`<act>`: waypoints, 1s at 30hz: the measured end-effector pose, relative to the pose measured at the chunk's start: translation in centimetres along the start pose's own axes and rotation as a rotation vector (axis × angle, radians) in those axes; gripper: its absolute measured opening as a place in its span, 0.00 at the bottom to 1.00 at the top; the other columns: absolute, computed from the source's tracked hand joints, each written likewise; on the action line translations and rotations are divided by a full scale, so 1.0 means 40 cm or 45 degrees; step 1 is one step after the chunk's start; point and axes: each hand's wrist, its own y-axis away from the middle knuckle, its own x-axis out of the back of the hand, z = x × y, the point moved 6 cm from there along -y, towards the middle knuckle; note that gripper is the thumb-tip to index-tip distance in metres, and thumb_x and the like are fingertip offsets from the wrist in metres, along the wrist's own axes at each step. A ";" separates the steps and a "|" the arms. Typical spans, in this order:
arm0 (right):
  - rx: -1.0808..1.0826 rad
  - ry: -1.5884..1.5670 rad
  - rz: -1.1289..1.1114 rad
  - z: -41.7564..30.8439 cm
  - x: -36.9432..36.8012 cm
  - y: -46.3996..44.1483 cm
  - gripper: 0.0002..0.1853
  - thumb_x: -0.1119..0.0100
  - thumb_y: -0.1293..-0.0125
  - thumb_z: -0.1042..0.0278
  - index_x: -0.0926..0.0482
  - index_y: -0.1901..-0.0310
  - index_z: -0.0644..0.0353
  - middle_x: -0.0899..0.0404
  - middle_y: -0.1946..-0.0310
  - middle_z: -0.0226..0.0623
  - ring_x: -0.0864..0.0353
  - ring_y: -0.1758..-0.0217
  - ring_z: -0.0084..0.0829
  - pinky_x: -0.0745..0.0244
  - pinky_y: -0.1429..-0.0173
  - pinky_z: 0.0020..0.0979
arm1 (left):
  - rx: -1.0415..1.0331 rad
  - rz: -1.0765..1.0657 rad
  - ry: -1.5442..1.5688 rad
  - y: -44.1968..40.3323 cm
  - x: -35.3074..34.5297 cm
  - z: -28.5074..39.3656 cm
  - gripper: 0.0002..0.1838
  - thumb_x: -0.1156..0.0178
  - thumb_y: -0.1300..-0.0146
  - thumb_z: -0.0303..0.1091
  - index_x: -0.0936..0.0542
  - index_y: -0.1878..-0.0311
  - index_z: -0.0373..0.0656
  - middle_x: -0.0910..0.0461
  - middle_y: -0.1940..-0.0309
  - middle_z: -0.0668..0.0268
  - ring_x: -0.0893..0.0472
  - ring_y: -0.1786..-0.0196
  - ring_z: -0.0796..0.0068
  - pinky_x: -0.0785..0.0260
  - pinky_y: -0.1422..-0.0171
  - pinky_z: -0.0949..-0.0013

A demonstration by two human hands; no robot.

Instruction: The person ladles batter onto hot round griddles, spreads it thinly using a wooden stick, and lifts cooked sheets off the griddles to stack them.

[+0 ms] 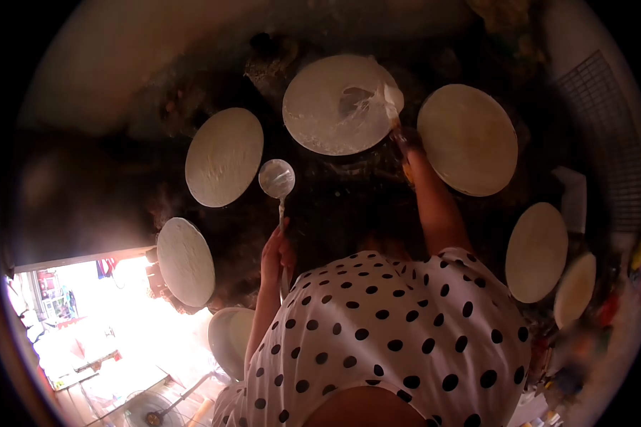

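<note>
My left hand [275, 252] is closed around the handle of a ladle [276, 178], whose round bowl is coated with pale batter. My right hand [408, 141] grips a pale flat-bladed spatula [391, 102]. Its blade touches the right side of the large round griddle [313, 107] at the top middle. White batter covers most of that round surface, with a dark bare patch and streaks beside the blade. Another pale disc [468, 140] lies just right of my right hand. Left of the ladle is a further pale disc [224, 157].
More pale discs stand around me, one at the left [186, 262] and two at the right [537, 252]. A white basin [231, 341] sits by my left elbow. A fan [153, 413] is at the lower left, near a bright opening. A wire rack [605, 142] leans at the right.
</note>
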 end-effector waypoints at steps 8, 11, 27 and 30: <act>0.956 0.400 0.712 -0.016 -0.071 0.213 0.27 0.53 0.35 0.39 0.27 0.40 0.44 0.20 0.54 0.47 0.21 0.54 0.45 0.28 0.51 0.39 | -0.087 -0.127 -0.082 -0.023 -0.017 0.014 0.22 0.54 0.27 0.37 0.36 0.34 0.38 0.39 0.84 0.75 0.40 0.86 0.86 0.46 0.83 0.80; -0.128 0.328 0.466 -0.019 -0.139 0.293 0.26 0.54 0.34 0.42 0.27 0.39 0.45 0.21 0.50 0.45 0.22 0.50 0.46 0.28 0.49 0.39 | -0.035 0.016 -0.147 -0.021 0.006 0.011 0.21 0.56 0.26 0.36 0.37 0.33 0.39 0.39 0.84 0.75 0.39 0.86 0.85 0.44 0.83 0.79; -0.175 0.036 0.465 0.052 -0.101 0.156 0.36 0.58 0.32 0.34 0.22 0.46 0.62 0.17 0.65 0.43 0.22 0.61 0.27 0.30 0.56 0.31 | 0.020 -0.057 -0.260 -0.030 0.026 -0.033 0.20 0.58 0.26 0.34 0.35 0.34 0.41 0.40 0.83 0.74 0.38 0.86 0.83 0.43 0.81 0.77; 0.524 0.379 0.201 0.011 -0.105 0.108 0.28 0.54 0.31 0.43 0.26 0.40 0.54 0.22 0.49 0.46 0.21 0.50 0.41 0.30 0.49 0.41 | 0.018 -0.049 -0.260 -0.034 0.027 -0.041 0.20 0.58 0.26 0.34 0.36 0.34 0.41 0.40 0.83 0.74 0.38 0.85 0.83 0.43 0.81 0.77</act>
